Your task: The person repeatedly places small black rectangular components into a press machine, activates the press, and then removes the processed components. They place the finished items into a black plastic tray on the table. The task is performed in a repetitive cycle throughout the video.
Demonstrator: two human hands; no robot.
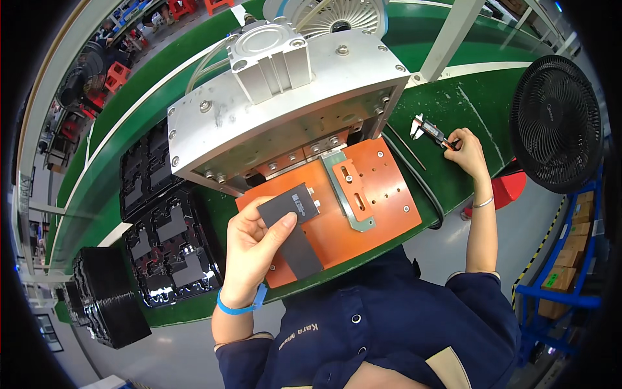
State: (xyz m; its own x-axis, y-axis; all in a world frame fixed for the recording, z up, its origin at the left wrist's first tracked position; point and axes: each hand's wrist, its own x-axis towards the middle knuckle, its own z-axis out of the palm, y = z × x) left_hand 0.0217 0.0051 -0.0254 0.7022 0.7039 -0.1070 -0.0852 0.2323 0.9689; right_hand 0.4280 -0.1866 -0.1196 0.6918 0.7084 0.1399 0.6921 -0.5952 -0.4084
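Observation:
My left hand [249, 243], with a blue band at its wrist, pinches a flat black pouch battery cell [290, 202] between thumb and fingers. Small metal tabs stick out of the cell's right end. It is held above an orange plate [389, 214] at the front of a metal press [272, 110]. Below the cell, a dark flat strip [299, 256] lies on the plate, partly covered. Farther right, my right hand [470, 154] has its fingers closed on one end of a digital caliper [430, 129] lying on the green bench. The caliper's jaws point away to the left.
A slotted metal guide [350, 194] is fixed on the plate. Black trays [172, 246] with flat dark pieces sit at left, beside a tray stack [107, 298]. A thin rod [408, 148] and black cable [431, 194] lie right. A black fan [556, 123] stands at far right.

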